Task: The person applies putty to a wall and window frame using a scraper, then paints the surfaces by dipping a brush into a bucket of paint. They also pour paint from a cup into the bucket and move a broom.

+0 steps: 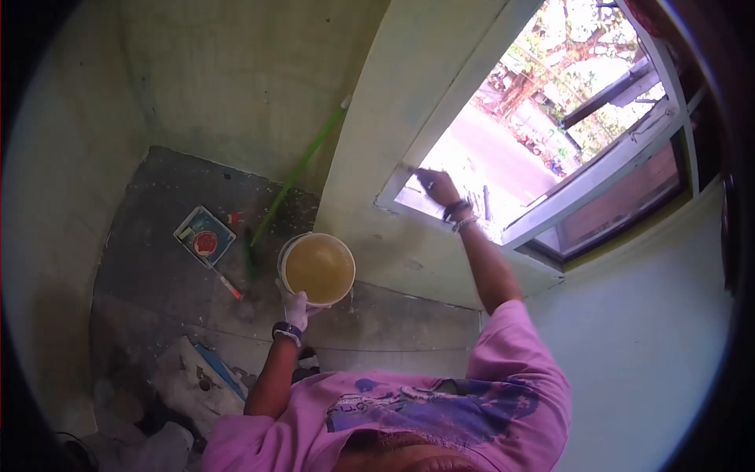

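Note:
My left hand [296, 310], pale as if gloved, grips the rim and side of a white bucket [320, 270] of yellowish-tan liquid, held out in front of me above the floor. My right hand [439, 189] reaches to the lower left corner of the window frame [410, 167]. Its fingers are closed around what looks like a small paintbrush, mostly hidden by the hand; a blurred tan tip touches or nearly touches the frame. Both wrists carry bands or bracelets.
On the grey floor lie a paint tray [222, 244] with a red-and-white round thing and a red-handled brush [230, 288]. A green pole [303, 165] leans against the wall. Cloths and a blue-edged board [220, 370] lie at lower left. The open window [543, 110] shows trees outside.

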{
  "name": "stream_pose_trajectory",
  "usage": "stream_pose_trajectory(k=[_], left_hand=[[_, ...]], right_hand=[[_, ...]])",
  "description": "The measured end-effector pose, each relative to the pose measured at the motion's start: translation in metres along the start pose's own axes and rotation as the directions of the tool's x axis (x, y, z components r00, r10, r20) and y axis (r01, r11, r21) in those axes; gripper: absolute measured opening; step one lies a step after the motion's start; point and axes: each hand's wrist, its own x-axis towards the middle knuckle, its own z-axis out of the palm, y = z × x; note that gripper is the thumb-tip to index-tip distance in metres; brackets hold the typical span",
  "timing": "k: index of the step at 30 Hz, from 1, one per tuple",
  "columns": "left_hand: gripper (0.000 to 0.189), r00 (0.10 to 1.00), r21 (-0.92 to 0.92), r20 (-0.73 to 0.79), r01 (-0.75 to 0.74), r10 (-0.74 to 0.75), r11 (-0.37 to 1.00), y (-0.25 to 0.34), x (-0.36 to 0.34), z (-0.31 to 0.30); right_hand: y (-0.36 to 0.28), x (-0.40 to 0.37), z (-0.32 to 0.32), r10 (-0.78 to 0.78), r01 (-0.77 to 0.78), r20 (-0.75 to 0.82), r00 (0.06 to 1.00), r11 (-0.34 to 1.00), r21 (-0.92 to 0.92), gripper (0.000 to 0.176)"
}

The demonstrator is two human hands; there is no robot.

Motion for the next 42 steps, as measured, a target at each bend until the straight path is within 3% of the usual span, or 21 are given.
stream_pose_trajectory(k=[1,2,3,4,5,6,9,11,12,14,17,20,24,27,28,31,33,34,37,38,42], left_hand=[[0.044,1.000,-0.019,0.015,0.000,0.000,1.000,-0.004,0.001,-0.002],[0.044,1.000,-0.039,0.029,0.004,-0.003,0.999,-0.010,0.005,-0.004],[0.044,0.999,-0.061,0.044,0.005,-0.002,0.998,-0.012,0.007,-0.005],[0.045,0.997,-0.037,0.071,0.011,-0.008,0.999,-0.011,0.009,-0.004],[0.045,0.996,-0.063,0.085,0.042,-0.037,0.997,-0.009,0.010,-0.001],[0.045,0.993,-0.085,0.097,0.077,-0.069,0.993,-0.007,0.010,0.002],[0.042,0.992,-0.075,0.113,0.065,-0.056,0.995,0.005,-0.006,0.024],[0.040,0.984,-0.069,0.176,0.038,-0.026,0.997,0.009,-0.019,0.035],[0.040,0.972,-0.082,0.233,0.033,-0.013,0.996,0.007,-0.022,0.038],[0.043,0.958,-0.058,0.282,0.070,-0.051,0.996,0.008,-0.035,0.050],[0.052,0.938,0.035,0.301,0.167,-0.170,0.985,0.009,-0.043,0.070],[0.053,0.915,0.101,0.323,0.219,-0.240,0.971,-0.020,-0.037,0.071],[0.054,0.907,0.173,0.323,0.225,-0.271,0.959,-0.022,-0.051,0.096],[0.054,0.904,0.160,0.312,0.252,-0.291,0.954,-0.032,-0.058,0.109],[0.054,0.905,0.152,0.296,0.271,-0.305,0.950,-0.034,-0.061,0.109],[0.052,0.917,0.353,0.398,-0.169,0.016,0.920,-0.054,-0.053,0.120],[0.071,0.811,0.416,0.580,-0.379,0.080,0.827,-0.050,-0.046,0.119],[0.079,0.799,0.563,0.575,-0.540,0.173,0.625,-0.063,-0.034,0.108],[0.079,0.728,0.670,0.685,-0.619,-0.020,0.411,-0.021,-0.044,0.137],[0.074,0.728,0.676,0.678,-0.568,-0.097,0.469,-0.013,-0.049,0.150],[0.074,0.613,0.648,0.755,-0.750,-0.232,0.128,0.014,-0.056,0.185]], right_hand=[[0.008,0.016,-0.022,0.007,-0.007,0.028,1.000,1.000,-0.013,0.017],[-0.033,0.044,-0.086,0.208,-0.187,0.052,0.977,0.944,-0.271,0.016],[-0.025,0.061,-0.125,-0.034,0.011,-0.177,0.984,0.991,-0.131,0.019],[-0.033,0.079,-0.162,-0.035,0.005,-0.344,0.938,0.996,-0.088,0.021],[-0.035,0.098,-0.204,-0.105,-0.009,-0.375,0.921,0.957,-0.290,0.022],[-0.028,0.112,-0.235,-0.376,0.114,-0.385,0.843,0.824,-0.555,0.023],[-0.095,0.110,-0.234,-0.243,0.176,-0.692,0.680,0.970,-0.167,0.022],[-0.003,0.098,-0.168,-0.376,0.270,-0.551,0.745,0.925,-0.265,0.031],[-0.018,0.073,-0.123,-0.090,0.110,-0.491,0.866,0.994,0.011,0.034],[-0.009,0.004,-0.005,0.050,-0.048,-0.121,0.991,0.999,0.022,0.039],[-0.042,-0.075,0.052,0.194,-0.137,-0.173,0.966,0.946,0.294,0.025],[-0.075,-0.135,0.062,0.310,-0.232,-0.300,0.902,0.935,0.268,0.021],[-0.070,-0.186,0.063,0.547,-0.444,-0.277,0.790,0.821,0.358,0.018],[-0.057,-0.225,0.053,0.837,-0.672,0.026,0.546,0.419,0.610,0.019],[-0.049,-0.240,0.056,0.781,-0.603,0.037,0.623,0.450,0.659,0.030],[-0.042,-0.263,0.035,0.672,-0.482,0.082,0.736,0.434,0.761,0.048],[-0.046,-0.263,0.012,0.623,-0.532,0.171,0.763,0.455,0.714,0.056],[-0.047,-0.259,0.002,0.598,-0.551,0.210,0.774,0.472,0.688,0.061],[-0.061,-0.244,-0.024,0.541,-0.507,0.179,0.822,0.551,0.663,0.073],[-0.058,-0.244,-0.023,0.501,-0.476,0.160,0.851,0.604,0.639,0.081],[-0.066,-0.237,-0.031,0.419,-0.490,0.271,0.866,0.607,0.625,0.086]])
